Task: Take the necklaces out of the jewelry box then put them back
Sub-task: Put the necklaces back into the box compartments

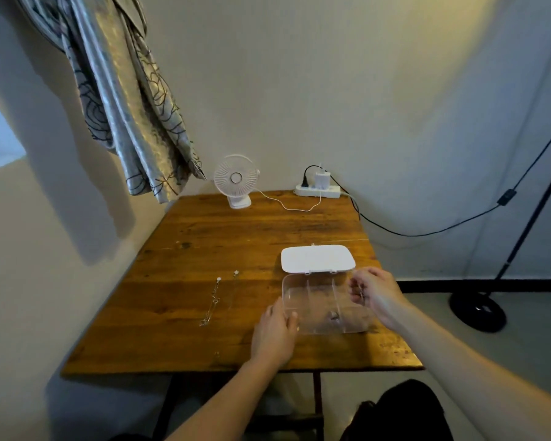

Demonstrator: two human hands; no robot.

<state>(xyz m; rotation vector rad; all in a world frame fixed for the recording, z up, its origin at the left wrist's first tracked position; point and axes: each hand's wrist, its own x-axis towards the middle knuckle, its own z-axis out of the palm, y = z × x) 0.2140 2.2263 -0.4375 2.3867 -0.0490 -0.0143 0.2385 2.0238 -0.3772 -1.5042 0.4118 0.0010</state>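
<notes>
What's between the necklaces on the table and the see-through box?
Just bare table, seen in the head view. The necklaces lie left of the box, and the left hand grips the box's near-left corner.

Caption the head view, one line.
Left hand grips open jewelry box; right hand pinches a necklace over it; two necklaces lie on the table.
</notes>
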